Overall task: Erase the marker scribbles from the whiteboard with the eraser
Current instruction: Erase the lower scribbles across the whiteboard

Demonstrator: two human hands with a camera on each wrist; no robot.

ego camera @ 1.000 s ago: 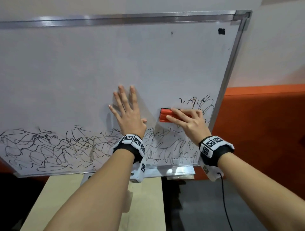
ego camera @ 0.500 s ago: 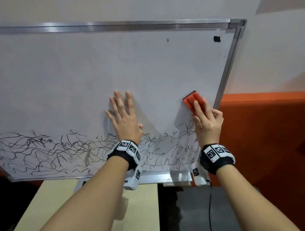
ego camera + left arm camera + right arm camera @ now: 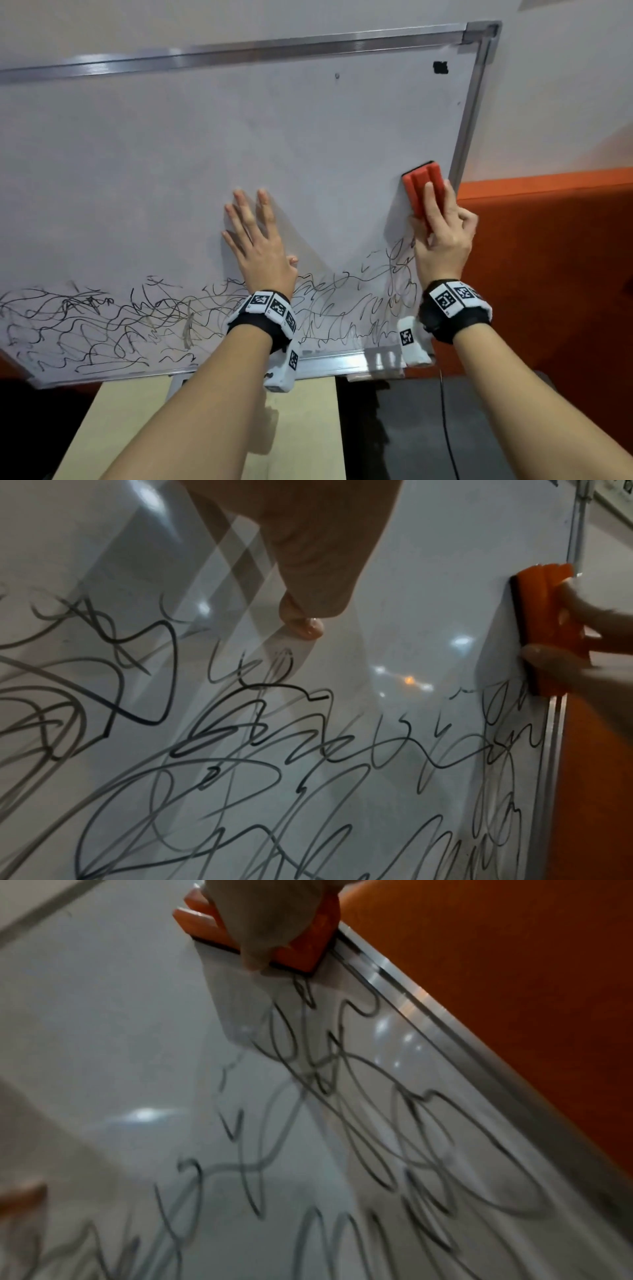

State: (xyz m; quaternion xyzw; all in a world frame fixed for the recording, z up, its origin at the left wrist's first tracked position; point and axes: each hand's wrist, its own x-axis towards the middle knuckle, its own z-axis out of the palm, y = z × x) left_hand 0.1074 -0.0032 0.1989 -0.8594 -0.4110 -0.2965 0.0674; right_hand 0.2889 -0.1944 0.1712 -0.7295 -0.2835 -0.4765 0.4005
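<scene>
The whiteboard [image 3: 239, 137] stands upright before the person. The scribbles [image 3: 102, 329] run along its lower part, from left edge to right. The left hand [image 3: 257, 243] lies flat near mid-board, just above them. The eraser [image 3: 423, 190] (under the right hand [image 3: 442, 236]) sits against the board beside its right frame, above the scribbles.

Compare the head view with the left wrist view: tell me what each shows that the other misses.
Only the head view shows the whiteboard's top frame, both wristbands, the black mark and the wooden table. Only the left wrist view shows the eraser's black felt edge against the board. Both show the orange eraser held by the right hand, the left hand flat on the board, and the scribbles.
</scene>
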